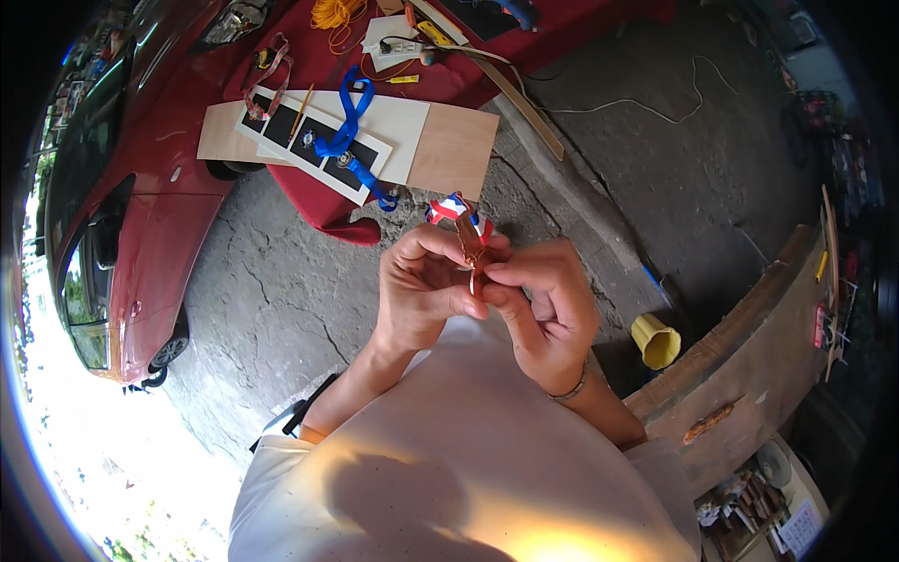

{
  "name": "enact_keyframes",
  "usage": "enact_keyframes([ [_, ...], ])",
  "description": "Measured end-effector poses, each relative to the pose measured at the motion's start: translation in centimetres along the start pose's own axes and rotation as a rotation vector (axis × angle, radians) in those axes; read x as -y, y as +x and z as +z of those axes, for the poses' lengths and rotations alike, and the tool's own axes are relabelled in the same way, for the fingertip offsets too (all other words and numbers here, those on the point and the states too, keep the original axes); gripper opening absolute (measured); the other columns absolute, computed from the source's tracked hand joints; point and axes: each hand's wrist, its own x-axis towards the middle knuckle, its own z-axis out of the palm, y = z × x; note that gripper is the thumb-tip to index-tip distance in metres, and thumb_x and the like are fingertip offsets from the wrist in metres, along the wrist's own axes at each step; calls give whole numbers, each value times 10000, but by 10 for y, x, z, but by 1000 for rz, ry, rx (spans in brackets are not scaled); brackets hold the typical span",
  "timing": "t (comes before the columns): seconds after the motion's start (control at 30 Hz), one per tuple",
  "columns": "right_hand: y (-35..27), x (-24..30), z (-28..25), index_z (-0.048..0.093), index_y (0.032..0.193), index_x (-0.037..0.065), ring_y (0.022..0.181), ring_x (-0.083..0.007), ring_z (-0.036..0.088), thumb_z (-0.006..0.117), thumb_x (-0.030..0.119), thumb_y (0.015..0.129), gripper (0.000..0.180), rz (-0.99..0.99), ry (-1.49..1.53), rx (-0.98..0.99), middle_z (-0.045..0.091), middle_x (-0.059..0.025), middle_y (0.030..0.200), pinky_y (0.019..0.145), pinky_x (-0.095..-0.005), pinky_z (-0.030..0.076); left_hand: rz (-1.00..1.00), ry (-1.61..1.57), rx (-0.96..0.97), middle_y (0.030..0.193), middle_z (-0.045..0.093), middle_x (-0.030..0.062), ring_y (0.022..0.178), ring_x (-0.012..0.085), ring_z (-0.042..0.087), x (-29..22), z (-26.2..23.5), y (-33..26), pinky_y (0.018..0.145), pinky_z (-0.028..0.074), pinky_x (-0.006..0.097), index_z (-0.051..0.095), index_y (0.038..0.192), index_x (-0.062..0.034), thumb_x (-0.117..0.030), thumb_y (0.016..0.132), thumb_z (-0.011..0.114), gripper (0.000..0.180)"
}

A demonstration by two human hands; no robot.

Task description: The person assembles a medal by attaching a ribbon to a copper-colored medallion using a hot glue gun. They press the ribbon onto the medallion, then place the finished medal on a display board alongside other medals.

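Observation:
In front of my chest, my left hand (417, 281) and my right hand (548, 304) pinch a copper-coloured medal (475, 272) seen nearly edge-on. A striped red, white and blue ribbon (456, 210) bunches just above the fingers. My right thumb and forefinger press at the medal's side, while the left fingers curl behind it. Beyond my hands, blue ribbons (350, 117) with silvery medals (344, 160) lie across a black panel with a white border (375, 150).
The panel rests on boards (456, 150) over a red-draped table (318, 56), with a pencil (301, 113), tape measure, power strip and orange cord. A red car (154, 215) stands left. At right are a yellow bucket (655, 341), a wooden bench (749, 403) and a long plank (520, 103).

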Motion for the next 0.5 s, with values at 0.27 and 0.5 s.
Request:
enact_keyframes([
  [0.27, 18, 6, -18, 672, 1076, -5, 859, -265, 686, 746, -71, 860, 238, -21, -202, 91, 675, -130, 1021, 728, -332, 557, 28, -26, -15, 1229, 713, 209, 1155, 272, 699, 1, -5, 4, 969, 597, 440, 650, 1086, -46, -44, 726, 927, 454],
  [0.5, 36, 13, -27, 705, 1142, -29, 834, -260, 693, 772, -47, 784, 365, -319, -544, 355, 701, -135, 1016, 678, -335, 561, -34, -18, -141, 1196, 729, 202, 1114, 253, 712, -7, -2, 0, 957, 603, 432, 654, 1077, -28, -64, 758, 915, 413],
])
